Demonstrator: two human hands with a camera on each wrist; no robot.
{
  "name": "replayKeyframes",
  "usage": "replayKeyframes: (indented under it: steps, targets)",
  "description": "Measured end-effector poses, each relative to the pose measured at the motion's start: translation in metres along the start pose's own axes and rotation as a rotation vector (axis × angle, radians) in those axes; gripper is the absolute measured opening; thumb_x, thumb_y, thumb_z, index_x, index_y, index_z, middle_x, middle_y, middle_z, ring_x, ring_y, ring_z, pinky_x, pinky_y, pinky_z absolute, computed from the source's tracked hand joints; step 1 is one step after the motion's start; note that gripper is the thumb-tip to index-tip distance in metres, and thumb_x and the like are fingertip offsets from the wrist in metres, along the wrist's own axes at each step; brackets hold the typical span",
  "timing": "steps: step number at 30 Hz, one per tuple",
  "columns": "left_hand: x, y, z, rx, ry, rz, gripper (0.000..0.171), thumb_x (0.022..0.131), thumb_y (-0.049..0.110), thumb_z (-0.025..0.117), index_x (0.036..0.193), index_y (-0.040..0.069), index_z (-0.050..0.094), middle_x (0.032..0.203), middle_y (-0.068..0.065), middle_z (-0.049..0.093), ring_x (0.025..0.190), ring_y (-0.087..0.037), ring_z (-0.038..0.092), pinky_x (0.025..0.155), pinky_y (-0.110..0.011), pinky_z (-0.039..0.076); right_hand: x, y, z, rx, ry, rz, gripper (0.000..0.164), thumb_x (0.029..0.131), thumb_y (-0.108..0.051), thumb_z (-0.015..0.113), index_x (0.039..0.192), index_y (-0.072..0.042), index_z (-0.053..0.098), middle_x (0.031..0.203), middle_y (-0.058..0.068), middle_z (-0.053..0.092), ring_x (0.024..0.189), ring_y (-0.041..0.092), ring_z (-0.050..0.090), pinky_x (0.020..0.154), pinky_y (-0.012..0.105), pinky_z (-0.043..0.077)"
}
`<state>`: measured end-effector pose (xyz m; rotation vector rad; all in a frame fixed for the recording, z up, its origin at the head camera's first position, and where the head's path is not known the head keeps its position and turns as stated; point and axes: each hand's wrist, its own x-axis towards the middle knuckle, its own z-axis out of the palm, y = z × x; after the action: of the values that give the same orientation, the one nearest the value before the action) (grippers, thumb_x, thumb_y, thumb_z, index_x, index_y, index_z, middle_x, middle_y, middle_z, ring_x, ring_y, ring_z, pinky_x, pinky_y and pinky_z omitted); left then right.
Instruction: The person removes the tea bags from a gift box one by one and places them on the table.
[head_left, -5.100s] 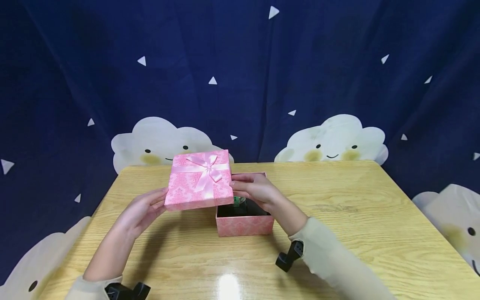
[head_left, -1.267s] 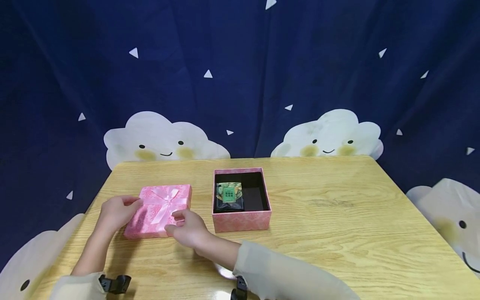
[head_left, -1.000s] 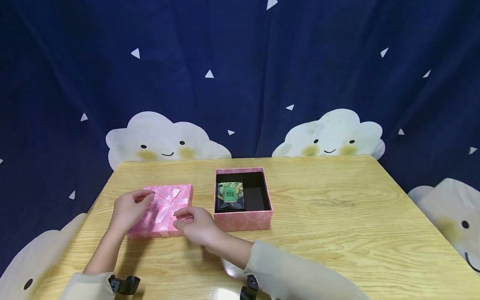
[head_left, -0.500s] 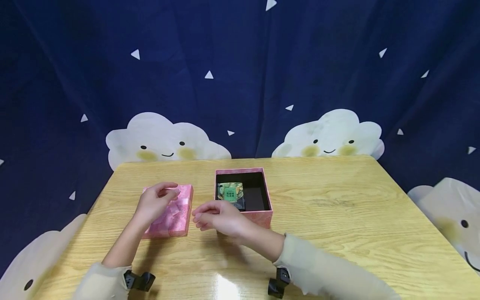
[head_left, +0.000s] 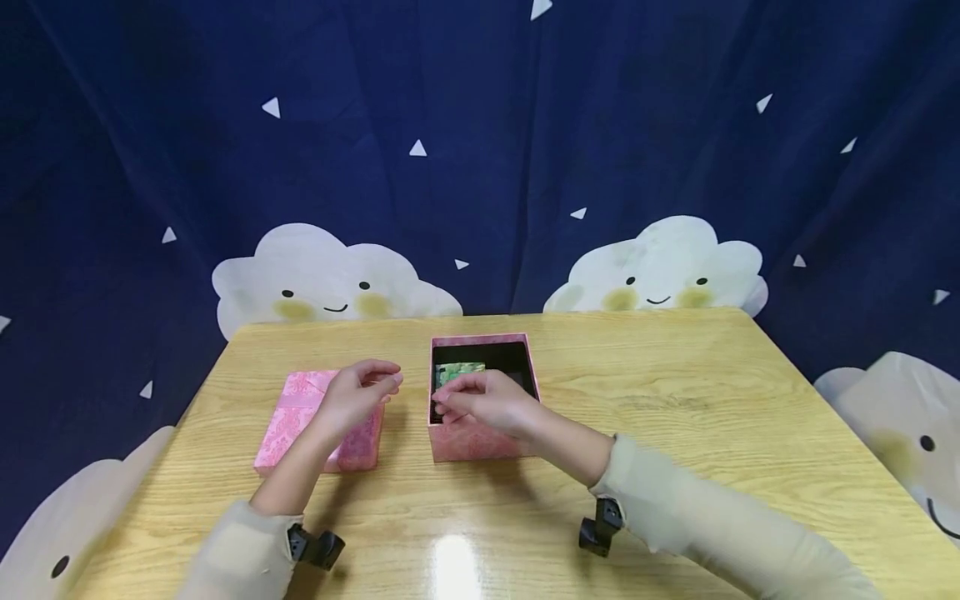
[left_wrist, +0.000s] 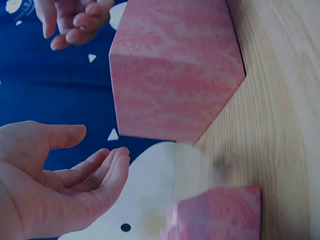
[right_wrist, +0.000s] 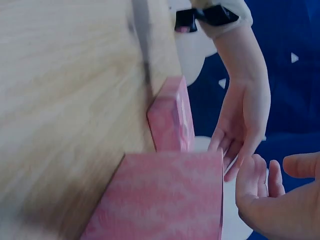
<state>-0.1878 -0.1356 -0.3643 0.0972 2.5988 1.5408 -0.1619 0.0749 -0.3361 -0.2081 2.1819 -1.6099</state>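
The left hand hovers at nine o'clock of the box, its fingertips past the lid's edge; thumb and fingers are bent and apart, gripping nothing. The right hand hangs over the box's front rim, fingers bent, thumb apart from them in the right wrist view, likewise gripping nothing. Each sleeve carries a black wrist camera.

The lid is pink, damask-patterned, crossed by a paler ribbon, and lies flat at nine o'clock of the box, partly covered by the left forearm. The box stands upright and uncovered, pink damask outside, black inside. A green-and-black packet sits inside toward nine o'clock, largely covered by the right hand.

The table is light, grained wood, with glare at six o'clock. At twelve o'clock hangs a navy curtain bearing white triangles and smiling clouds.
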Motion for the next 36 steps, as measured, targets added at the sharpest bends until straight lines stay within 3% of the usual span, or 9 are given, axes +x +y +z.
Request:
replayKeyframes:
  steps: [4, 9, 14, 23, 29, 32, 36]
  targets:
    - [0.004, 0.003, 0.009, -0.047, -0.021, 0.006, 0.032, 0.097, 0.014, 0.053, 0.122, -0.006, 0.058, 0.112, -0.024, 0.065, 0.101, -0.028, 0.065, 0.093, -0.039, 0.057, 0.010, 0.000, -0.014, 0.051, 0.037, 0.031, 0.027, 0.097, -0.012, 0.055, 0.115, 0.007, 0.063, 0.105, 0.018, 0.068, 0.079, 0.010, 0.065, 0.085, 0.033, 0.061]
    - [0.008, 0.005, 0.019, -0.073, -0.037, 0.019, 0.033, 0.095, 0.014, 0.055, 0.120, -0.007, 0.058, 0.114, -0.025, 0.064, 0.101, -0.030, 0.066, 0.092, -0.041, 0.057, 0.022, 0.002, -0.025, 0.127, 0.062, 0.110, 0.029, 0.097, -0.011, 0.054, 0.118, 0.008, 0.059, 0.095, 0.007, 0.064, 0.073, 0.007, 0.061, 0.089, 0.033, 0.060]
    - [0.011, 0.007, 0.025, -0.066, -0.036, 0.026, 0.031, 0.093, 0.014, 0.058, 0.117, -0.006, 0.060, 0.108, -0.021, 0.066, 0.098, -0.029, 0.065, 0.090, -0.041, 0.058, 0.033, 0.007, -0.033, 0.126, 0.052, 0.171, 0.036, 0.097, -0.013, 0.052, 0.124, 0.011, 0.054, 0.097, 0.009, 0.062, 0.074, 0.008, 0.059, 0.089, 0.031, 0.059]
    - [0.015, 0.006, 0.035, -0.082, -0.024, -0.001, 0.029, 0.090, 0.011, 0.063, 0.113, -0.007, 0.061, 0.103, -0.021, 0.067, 0.094, -0.029, 0.067, 0.086, -0.040, 0.059, 0.048, 0.016, -0.042, 0.099, 0.036, 0.301, 0.034, 0.097, -0.011, 0.050, 0.122, 0.012, 0.052, 0.072, 0.000, 0.058, 0.061, 0.007, 0.055, 0.075, 0.023, 0.059]
    - [0.019, 0.002, 0.039, -0.125, -0.001, -0.042, 0.030, 0.089, 0.009, 0.065, 0.114, -0.006, 0.061, 0.104, -0.020, 0.067, 0.083, -0.013, 0.066, 0.087, -0.039, 0.059, 0.057, 0.016, -0.043, 0.110, 0.083, 0.372, 0.036, 0.096, -0.013, 0.054, 0.124, 0.010, 0.052, 0.060, -0.004, 0.053, 0.052, 0.003, 0.052, 0.060, 0.016, 0.056]
    - [0.018, 0.001, 0.041, -0.185, 0.016, -0.044, 0.031, 0.089, 0.007, 0.065, 0.116, -0.007, 0.061, 0.107, -0.023, 0.067, 0.084, -0.013, 0.067, 0.088, -0.038, 0.060, 0.062, 0.016, -0.043, 0.091, 0.111, 0.399, 0.036, 0.095, -0.014, 0.056, 0.123, 0.008, 0.053, 0.060, -0.004, 0.051, 0.049, 0.000, 0.049, 0.052, 0.012, 0.051]
    - [0.018, 0.000, 0.044, -0.280, 0.043, -0.057, 0.031, 0.088, 0.003, 0.064, 0.116, -0.010, 0.061, 0.106, -0.025, 0.067, 0.085, -0.016, 0.069, 0.086, -0.037, 0.061, 0.066, 0.019, -0.042, 0.025, 0.130, 0.388, 0.031, 0.095, -0.017, 0.056, 0.116, 0.006, 0.054, 0.070, 0.001, 0.051, 0.050, 0.001, 0.049, 0.052, 0.011, 0.050]
